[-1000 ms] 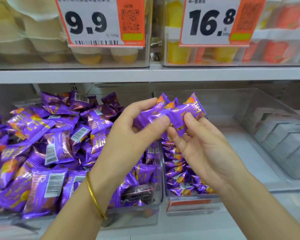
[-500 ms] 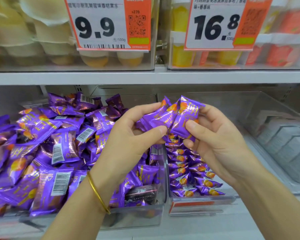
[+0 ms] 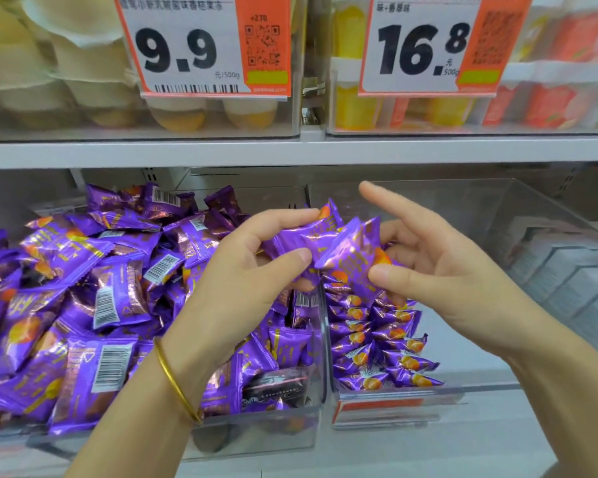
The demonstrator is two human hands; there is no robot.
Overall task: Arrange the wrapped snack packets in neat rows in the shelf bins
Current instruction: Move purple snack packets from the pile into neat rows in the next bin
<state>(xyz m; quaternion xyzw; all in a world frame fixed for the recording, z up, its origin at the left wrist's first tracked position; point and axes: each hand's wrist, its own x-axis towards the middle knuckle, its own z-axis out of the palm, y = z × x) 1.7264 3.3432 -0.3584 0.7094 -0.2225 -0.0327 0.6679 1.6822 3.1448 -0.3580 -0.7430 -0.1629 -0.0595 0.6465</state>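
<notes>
Head cam: left hand grips a bunch of purple packets, and right hand pinches one tilted packet between thumb and fingers, index finger sticking straight out. The neat row sits directly below, running front-to-back along the left wall of the right bin, so the right hand's nearer. Readable: price tags 9.9 and 16.8, both 元/500g; wrapper print's too blurry.
</notes>
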